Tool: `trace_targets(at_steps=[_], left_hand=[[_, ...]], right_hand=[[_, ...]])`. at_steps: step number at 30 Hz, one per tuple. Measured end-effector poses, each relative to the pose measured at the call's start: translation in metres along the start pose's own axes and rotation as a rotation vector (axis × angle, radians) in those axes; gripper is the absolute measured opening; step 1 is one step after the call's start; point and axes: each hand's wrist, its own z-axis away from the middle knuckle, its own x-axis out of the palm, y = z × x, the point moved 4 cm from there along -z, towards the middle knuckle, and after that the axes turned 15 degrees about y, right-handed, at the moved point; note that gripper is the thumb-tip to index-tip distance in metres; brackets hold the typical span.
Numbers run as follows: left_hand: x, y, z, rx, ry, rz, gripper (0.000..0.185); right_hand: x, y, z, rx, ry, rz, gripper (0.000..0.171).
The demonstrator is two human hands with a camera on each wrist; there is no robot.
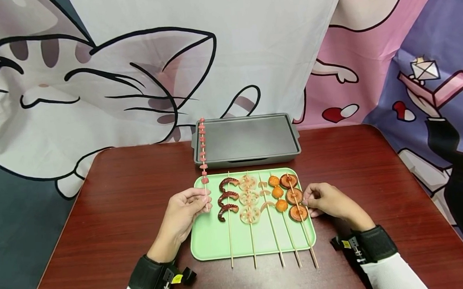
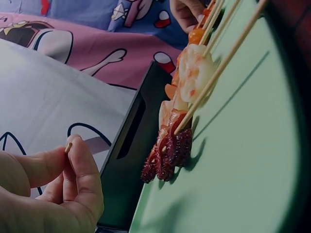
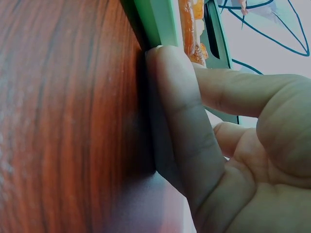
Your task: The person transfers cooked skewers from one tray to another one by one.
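Your left hand (image 1: 184,210) pinched a pink skewer (image 1: 203,163) upright at the green tray's (image 1: 213,237) left edge; your right hand (image 1: 325,200), fingers loosely curled, touched its right rim. Behind on the dark red table (image 1: 120,202) sat a grey griddle (image 1: 247,139), before cartoon cloth (image 1: 94,82).

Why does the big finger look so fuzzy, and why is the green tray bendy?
Right wrist view: the right hand sits so close to the lens that it blurs. Left wrist view: the wide lens curves the green tray. Head view: everything looks sharp and evenly lit.
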Motion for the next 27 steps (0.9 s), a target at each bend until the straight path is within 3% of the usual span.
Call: trace_targets(at_steps=[9, 27], left_hand=[[-0.004, -0.002, 0.009, 0.008, -0.025, -0.028, 0.021], [-0.014, -0.003, 0.03, -0.01, -0.094, -0.178, 0.032]], right_hand=[[0.0, -0.001, 0.0, 0.002, -0.002, -0.008, 0.006], [0.001, -0.003, 0.002, 0.002, 0.001, -0.015, 0.007]])
